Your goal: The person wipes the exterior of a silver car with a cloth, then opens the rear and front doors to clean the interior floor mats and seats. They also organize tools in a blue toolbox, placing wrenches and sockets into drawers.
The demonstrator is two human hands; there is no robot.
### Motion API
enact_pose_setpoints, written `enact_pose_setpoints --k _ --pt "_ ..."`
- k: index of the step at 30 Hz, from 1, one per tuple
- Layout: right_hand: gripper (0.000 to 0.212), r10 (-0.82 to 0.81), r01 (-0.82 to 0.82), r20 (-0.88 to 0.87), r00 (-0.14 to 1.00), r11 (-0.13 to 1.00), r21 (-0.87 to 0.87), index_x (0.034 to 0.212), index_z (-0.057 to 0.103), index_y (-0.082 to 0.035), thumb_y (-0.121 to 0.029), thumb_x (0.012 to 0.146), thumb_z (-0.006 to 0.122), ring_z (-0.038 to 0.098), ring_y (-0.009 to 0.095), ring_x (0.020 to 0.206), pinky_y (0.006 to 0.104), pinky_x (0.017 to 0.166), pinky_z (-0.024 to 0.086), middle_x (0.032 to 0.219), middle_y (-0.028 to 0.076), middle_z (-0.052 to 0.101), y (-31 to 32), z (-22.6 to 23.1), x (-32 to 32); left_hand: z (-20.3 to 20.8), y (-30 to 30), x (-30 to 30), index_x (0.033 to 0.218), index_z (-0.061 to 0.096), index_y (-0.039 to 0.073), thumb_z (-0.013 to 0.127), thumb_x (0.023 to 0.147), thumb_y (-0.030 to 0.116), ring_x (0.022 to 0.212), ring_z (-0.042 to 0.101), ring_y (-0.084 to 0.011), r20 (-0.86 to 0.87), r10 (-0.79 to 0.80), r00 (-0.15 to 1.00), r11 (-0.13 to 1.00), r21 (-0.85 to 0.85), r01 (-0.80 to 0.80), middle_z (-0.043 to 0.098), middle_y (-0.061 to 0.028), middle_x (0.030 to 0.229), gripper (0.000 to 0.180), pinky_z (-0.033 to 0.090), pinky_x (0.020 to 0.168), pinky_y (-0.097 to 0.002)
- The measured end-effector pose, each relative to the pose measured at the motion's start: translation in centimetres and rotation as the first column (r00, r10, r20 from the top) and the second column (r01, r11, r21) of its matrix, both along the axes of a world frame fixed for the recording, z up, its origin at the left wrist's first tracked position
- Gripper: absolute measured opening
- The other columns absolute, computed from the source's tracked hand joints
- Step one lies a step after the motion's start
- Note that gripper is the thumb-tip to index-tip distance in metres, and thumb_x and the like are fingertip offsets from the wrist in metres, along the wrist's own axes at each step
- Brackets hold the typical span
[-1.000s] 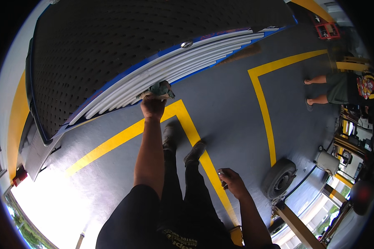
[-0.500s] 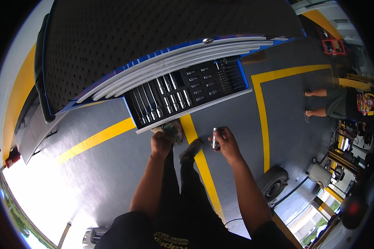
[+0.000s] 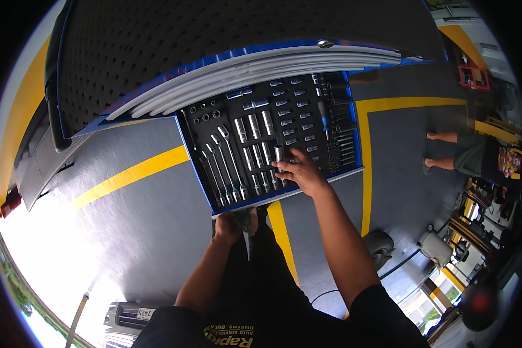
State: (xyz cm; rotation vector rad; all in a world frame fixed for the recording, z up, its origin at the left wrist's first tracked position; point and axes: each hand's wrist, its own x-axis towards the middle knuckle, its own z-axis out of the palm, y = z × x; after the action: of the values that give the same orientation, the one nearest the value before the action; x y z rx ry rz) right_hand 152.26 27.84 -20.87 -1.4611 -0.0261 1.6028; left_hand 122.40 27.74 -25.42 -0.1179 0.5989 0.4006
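My right hand [image 3: 301, 173] is over the open tool drawer [image 3: 284, 195], its thumb and fingers around a shiny deep socket [image 3: 279, 153]. The socket is at the right end of a row of similar sockets [image 3: 257, 155]; whether it is fully seated in the black insert cannot be seen. My left hand [image 3: 228, 228] is closed at the drawer's front edge, with a dark green bunched cloth [image 3: 248, 220] in it, mostly in shadow. Several combination wrenches [image 3: 225, 168] lie in the left part of the drawer, and a blue-handled screwdriver [image 3: 323, 118] lies toward the right.
Above the drawer stands the blue tool cabinet with a black dimpled top [image 3: 232, 46]. Yellow lines [image 3: 365, 168] cross the grey floor. A tire [image 3: 379, 248] lies at the right, and another person [image 3: 475, 156] stands farther off. A vehicle front [image 3: 127, 316] shows lower left.
The drawer is pulled out farther, showing more sockets and tools. My right hand has moved from beside the drawer to over it with the socket. My left hand remains near the front edge.
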Motion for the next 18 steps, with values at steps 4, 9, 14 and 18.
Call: enact_pose_setpoints --k 4,9,14,18 --pt "0.040 0.281 -0.242 0.465 0.840 0.960 -0.142 0.127 0.061 -0.007 -0.008 0.091 0.078 0.071 0.018 0.105 0.0341 0.086 0.057 0.110 0.004 0.071 0.8 -2.3 0.5 0.6 0.3 0.0 0.119 0.065 -0.001 0.067 0.086 0.034 0.091 0.069 -0.0310 -0.040 -0.089 0.995 0.996 0.026 0.090 0.070 -0.0165 0.105 0.048 0.057 0.084 -0.0422" --pt "0.039 0.486 -0.199 0.752 0.445 0.873 -0.446 0.107 0.063 -0.006 -0.012 0.077 0.088 0.072 0.032 0.095 0.0417 0.086 0.055 0.105 0.012 0.073 1.8 -5.5 -1.5 0.9 0.1 -0.3 0.115 0.064 -0.005 0.060 0.089 0.044 0.064 0.065 -0.0320 0.031 -0.264 0.964 0.935 0.252 0.248 0.066 -0.0197 0.087 0.056 0.054 0.060 -0.0421" --pt "0.036 0.441 -0.172 0.877 0.191 0.895 -0.412 0.097 0.061 -0.006 -0.016 0.078 0.090 0.071 0.033 0.087 0.0445 0.079 0.054 0.089 0.012 0.072 2.1 -7.2 -3.0 1.5 0.6 -1.3 0.115 0.065 -0.003 0.060 0.088 0.026 0.086 0.070 -0.0277 -0.040 -0.459 0.888 0.883 0.089 0.460 0.070 -0.0142 0.099 0.039 0.056 0.078 -0.0389" --pt "0.036 0.533 -0.204 0.766 0.358 0.846 -0.493 0.091 0.061 -0.004 -0.025 0.082 0.089 0.071 0.024 0.064 0.0401 0.064 0.054 0.074 0.011 0.071 1.5 -8.6 -1.5 3.6 4.5 -0.6 0.119 0.063 -0.002 0.061 0.091 0.023 0.100 0.066 -0.0259 -0.110 -0.501 0.858 0.816 0.269 0.511 0.069 -0.0139 0.107 0.038 0.052 0.095 -0.0371"
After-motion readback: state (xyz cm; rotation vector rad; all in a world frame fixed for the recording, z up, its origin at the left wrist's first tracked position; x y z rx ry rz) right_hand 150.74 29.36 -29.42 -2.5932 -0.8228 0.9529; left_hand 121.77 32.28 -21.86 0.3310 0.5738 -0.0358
